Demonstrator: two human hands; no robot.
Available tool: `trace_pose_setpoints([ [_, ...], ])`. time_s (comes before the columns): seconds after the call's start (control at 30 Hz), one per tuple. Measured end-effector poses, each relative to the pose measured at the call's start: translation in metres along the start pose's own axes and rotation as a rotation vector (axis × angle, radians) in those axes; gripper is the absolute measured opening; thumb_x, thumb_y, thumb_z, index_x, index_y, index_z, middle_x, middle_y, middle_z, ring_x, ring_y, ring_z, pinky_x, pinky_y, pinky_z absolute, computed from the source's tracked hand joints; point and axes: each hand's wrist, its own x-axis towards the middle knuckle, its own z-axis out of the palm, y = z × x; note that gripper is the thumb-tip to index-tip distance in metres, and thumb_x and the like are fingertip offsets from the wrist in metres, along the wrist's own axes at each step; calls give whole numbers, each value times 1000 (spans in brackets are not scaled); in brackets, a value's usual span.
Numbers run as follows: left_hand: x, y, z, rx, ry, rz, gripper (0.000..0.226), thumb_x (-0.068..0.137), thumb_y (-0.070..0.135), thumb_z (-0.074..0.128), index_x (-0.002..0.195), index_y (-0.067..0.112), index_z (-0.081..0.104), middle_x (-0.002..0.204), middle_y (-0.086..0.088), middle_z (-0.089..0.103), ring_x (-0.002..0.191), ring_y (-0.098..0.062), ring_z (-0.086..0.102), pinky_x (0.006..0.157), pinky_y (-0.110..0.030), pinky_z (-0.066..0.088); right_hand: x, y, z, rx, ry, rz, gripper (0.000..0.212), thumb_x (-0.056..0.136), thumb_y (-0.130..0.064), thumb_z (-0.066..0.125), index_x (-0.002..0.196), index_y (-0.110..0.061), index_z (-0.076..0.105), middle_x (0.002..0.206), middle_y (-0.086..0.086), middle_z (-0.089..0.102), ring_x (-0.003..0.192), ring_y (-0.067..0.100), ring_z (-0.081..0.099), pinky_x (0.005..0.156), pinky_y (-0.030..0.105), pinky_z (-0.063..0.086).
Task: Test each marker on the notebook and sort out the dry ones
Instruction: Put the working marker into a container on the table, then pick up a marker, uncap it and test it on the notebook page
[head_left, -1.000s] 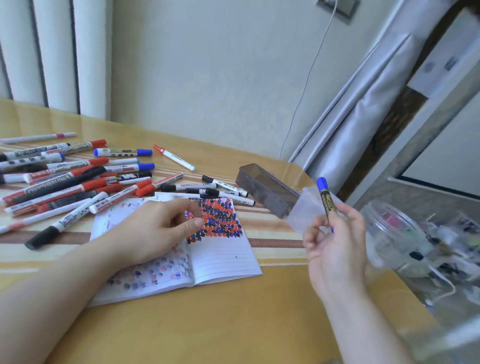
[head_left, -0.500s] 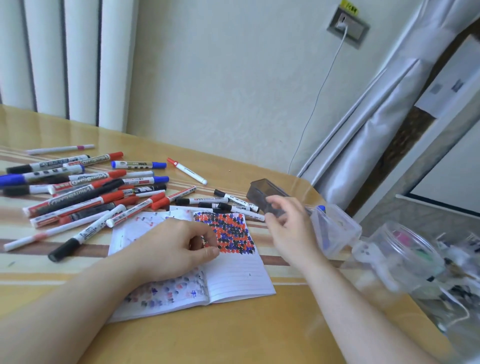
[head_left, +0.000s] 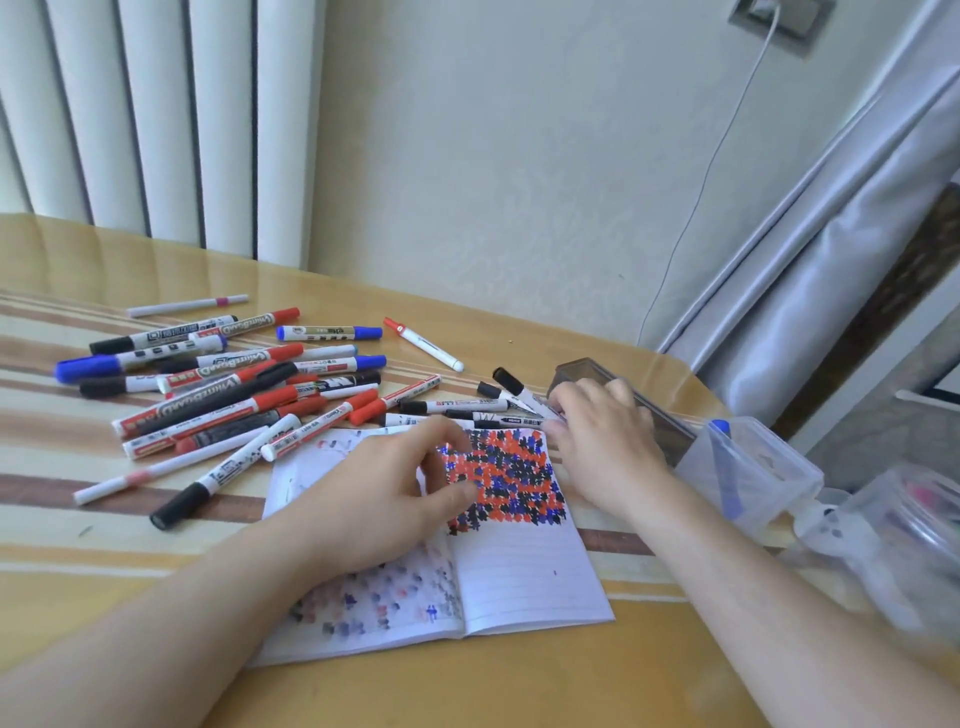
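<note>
Glossy yellow-striped table (head_left: 156, 519): left hand (head_left: 384, 499) rests relaxed, holding nothing, on open lined notebook (head_left: 524, 561); at 1 o'clock, right hand (head_left: 602, 436) fingers black-capped white markers (head_left: 498, 415), grasp indeterminate.

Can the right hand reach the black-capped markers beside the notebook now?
Probably yes. The right hand already lies over the black-capped markers at the notebook's top edge, fingers down among them, with nothing between.
</note>
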Motion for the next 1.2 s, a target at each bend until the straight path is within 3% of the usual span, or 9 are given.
trace_pose_setpoints([
  [0.17,0,-6,-7,136,140,22,48,95,66,45,137,45,35,117,21,47,94,-1,58,78,-23,45,-19,-28,-12,382,-60,-406,18,95,-42,67,111,-34,70,101,-14,66,101,11,54,85,34,43],
  [0.3,1,-10,-2,464,-35,161,34,104,51,38,126,31,54,109,11,59,102,-12,56,83,-33,46,-37,-41,4,1130,55,-16,9,82,-30,86,86,-30,78,80,-12,73,70,6,64,65,23,48],
  [0.43,2,-1,4,391,-41,238,25,105,46,34,106,26,49,89,12,53,82,-11,49,71,-34,41,-46,-42,10,1782,-180,90,35,64,-43,96,78,-23,71,61,5,61,53,17,52,52,25,40],
  [0.57,-2,14,5,294,-104,287,26,107,48,33,106,30,52,83,14,56,72,-4,53,62,-22,39,-53,-50,8,1542,-187,-82,41,76,-44,81,72,-19,49,62,19,52,55,16,46,50,23,37],
  [0.67,-2,18,7,295,-116,285,21,106,48,37,107,35,54,78,22,59,66,-2,53,59,-14,38,-54,-52,5,1688,-200,-28,35,80,-35,77,77,-20,46,58,7,53,52,11,51,48,18,37],
  [0.87,1,11,6,308,-53,204,33,94,64,53,118,41,51,61,7,51,58,-7,49,52,-25,35,-53,-45,-3,1673,-208,-19,19,79,-26,69,92,-22,56,60,4,55,50,15,49,47,22,37],
  [0.97,-1,7,8,392,-45,85,69,72,81,63,124,44,39,85,14,52,80,-4,53,67,-32,44,-42,-30,-18,1775,-213,47,9,74,-23,64,83,-21,65,60,11,55,51,22,45,48,31,24],
  [1.03,-3,6,13,520,-78,39,76,64,90,54,126,48,41,106,17,44,99,-8,50,86,-36,49,-37,-18,-27,1707,-281,51,8,80,-15,61,79,-17,68,63,12,57,55,24,48,49,31,29],
  [1.2,-2,8,15,620,-143,-35,77,61,95,43,126,53,43,104,11,35,108,-13,45,91,-37,48,-50,-25,-10,1422,-235,50,10,75,-12,68,69,-16,61,59,10,52,53,21,44,46,25,35],
])
